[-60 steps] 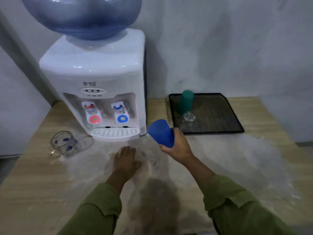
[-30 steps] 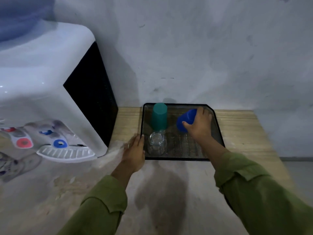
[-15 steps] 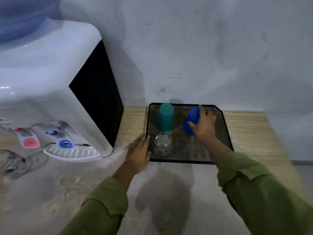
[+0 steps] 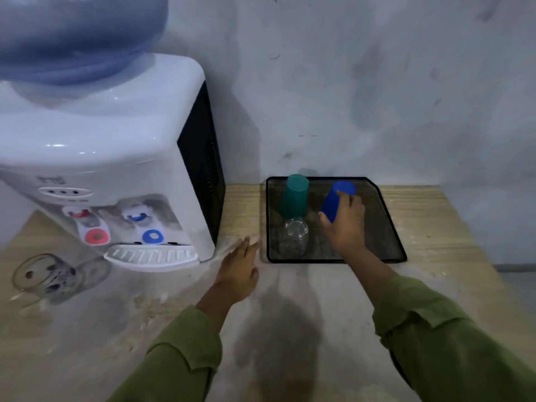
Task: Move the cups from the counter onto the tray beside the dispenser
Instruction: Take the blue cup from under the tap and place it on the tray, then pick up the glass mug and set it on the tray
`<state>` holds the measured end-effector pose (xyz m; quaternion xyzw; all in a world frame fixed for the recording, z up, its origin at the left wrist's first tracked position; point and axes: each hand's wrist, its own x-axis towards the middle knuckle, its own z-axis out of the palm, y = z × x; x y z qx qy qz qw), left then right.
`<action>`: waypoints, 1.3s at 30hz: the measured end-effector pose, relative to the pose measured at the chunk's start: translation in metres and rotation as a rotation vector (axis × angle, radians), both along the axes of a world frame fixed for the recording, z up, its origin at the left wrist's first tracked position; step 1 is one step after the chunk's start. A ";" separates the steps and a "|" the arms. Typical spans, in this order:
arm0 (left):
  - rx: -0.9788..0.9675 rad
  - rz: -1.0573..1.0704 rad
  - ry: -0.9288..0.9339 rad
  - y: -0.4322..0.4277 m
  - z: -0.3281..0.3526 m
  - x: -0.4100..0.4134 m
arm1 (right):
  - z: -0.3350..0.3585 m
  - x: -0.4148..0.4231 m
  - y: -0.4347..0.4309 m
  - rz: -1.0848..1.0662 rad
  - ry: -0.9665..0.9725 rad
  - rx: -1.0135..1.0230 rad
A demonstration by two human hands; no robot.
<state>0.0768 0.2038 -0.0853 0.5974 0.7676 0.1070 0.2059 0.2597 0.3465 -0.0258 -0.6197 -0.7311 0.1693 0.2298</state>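
Note:
A black mesh tray (image 4: 385, 227) lies on the counter, right of the white water dispenser (image 4: 116, 169). On it stand an upside-down green cup (image 4: 293, 195) and, in front of that, a clear glass (image 4: 294, 239). My right hand (image 4: 345, 224) is over the tray with its fingers around an upside-down blue cup (image 4: 336, 200) that leans slightly. My left hand (image 4: 239, 271) rests flat on the counter just left of the tray, fingers apart, holding nothing. A clear glass mug with dark dots (image 4: 43, 277) stands on the counter at the far left, in front of the dispenser.
The dispenser carries a large blue water bottle (image 4: 75, 33) and has a drip tray (image 4: 150, 255) sticking out at its front. A grey wall runs close behind the tray. The counter's right edge (image 4: 475, 256) lies a little beyond the tray.
My right hand carried the blue cup from in front of the dispenser onto the tray, upside down beside the green cup. My left hand slid right to the tray's edge.

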 end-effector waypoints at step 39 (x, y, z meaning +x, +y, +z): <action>0.201 0.816 -0.029 -0.189 0.019 -0.289 | -0.092 -0.129 -0.201 0.449 -0.383 -0.482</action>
